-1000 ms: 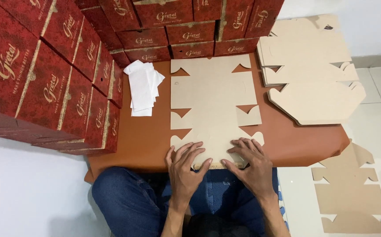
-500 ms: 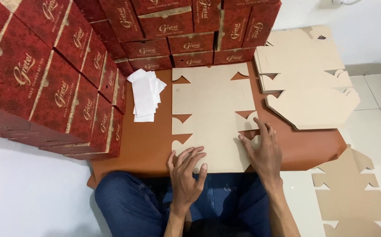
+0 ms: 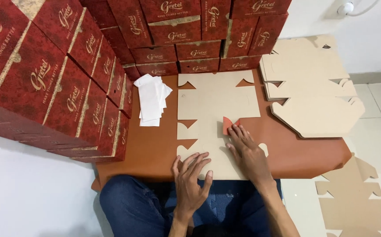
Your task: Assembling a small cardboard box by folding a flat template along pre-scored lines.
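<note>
- A brown mat (image 3: 155, 149) lies on the pale floor, walled in by red boxes (image 3: 59, 87).
- The flat cardboard blank (image 3: 217, 105) lies spread on it.
- The right hand (image 3: 247, 151) has slid up from the near edge, fingers loosely spread, lifting a small flap (image 3: 229, 125).
- The left hand (image 3: 192, 177) stays flat, open, pinning the near end: folding has begun.

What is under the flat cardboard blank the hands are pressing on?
The cardboard blank lies on an orange-brown mat, which shows all around it. Left hand and right hand rest on top. Whatever lies directly beneath is covered.
</note>
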